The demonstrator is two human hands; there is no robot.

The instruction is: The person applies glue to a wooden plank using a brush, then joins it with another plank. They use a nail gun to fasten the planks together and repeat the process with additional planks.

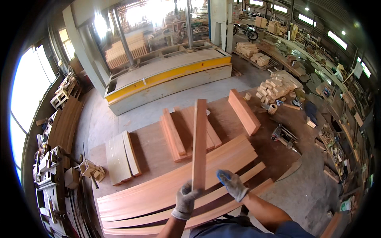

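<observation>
- Across the near side of the brown work surface [151, 137], the long planks [154, 183] lie flat in front of you, presumably for support along their whole length; your forearms hide parts of the nearest one.
- Beyond their left part, the pale boards [119, 158] lie side by side, probably grouped by kind.
- Next, the short reddish boards [171, 133] lie well within your reach; the raised board partly covers this group.
- Your left hand [185, 200] closes its gloved fingers around the raised board [199, 142] at its near end, which the grip hides. The board rises above the planks; its exact tilt is hard to judge.
- Your right hand [233, 185] is just beside the board, not touching it. Its fingers are loosely bent and partly open, with nothing visible in them; the blue patch is probably glove coating.
- Farther right, the thick reddish piece [243, 112] lies apart; its underside is hidden.
</observation>
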